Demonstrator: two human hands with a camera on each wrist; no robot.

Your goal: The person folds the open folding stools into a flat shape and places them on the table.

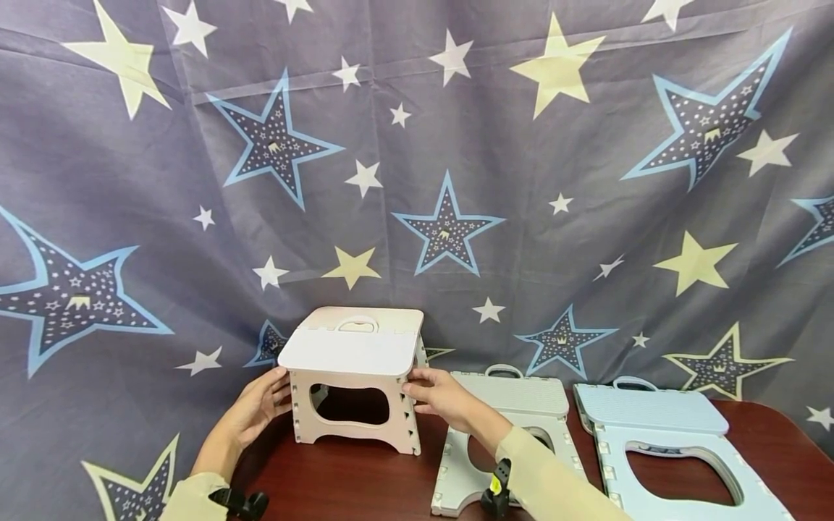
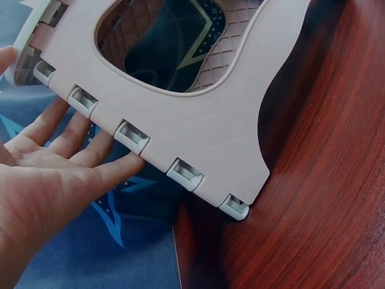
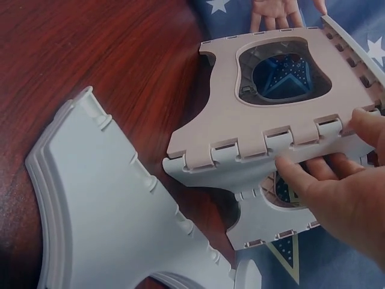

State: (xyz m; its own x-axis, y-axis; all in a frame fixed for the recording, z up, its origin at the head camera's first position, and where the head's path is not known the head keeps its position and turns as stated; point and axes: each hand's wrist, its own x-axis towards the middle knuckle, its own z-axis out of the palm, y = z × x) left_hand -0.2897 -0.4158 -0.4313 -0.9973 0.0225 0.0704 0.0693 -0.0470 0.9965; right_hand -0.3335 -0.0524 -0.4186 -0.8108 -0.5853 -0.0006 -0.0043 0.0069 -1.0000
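A pink folding step stool (image 1: 345,369) stands unfolded on the dark red table, its pale seat with a carry handle on top. My left hand (image 2: 66,162) is at the stool's left side, fingers extended along the hinged edge and the thumb up by the seat's corner. On the other side, my right hand (image 3: 343,186) holds the right front corner, thumb on the front panel's edge and fingers bent against the white side panel. Through the oval opening in the front panel the stool's lattice inside shows.
Right of the stool, a pale grey-green folding stool (image 1: 515,394) lies on the wooden table (image 1: 313,481). Farther right is a light blue folding stool (image 1: 658,412), also lying down. A grey curtain (image 1: 456,130) with stars hangs close behind the table.
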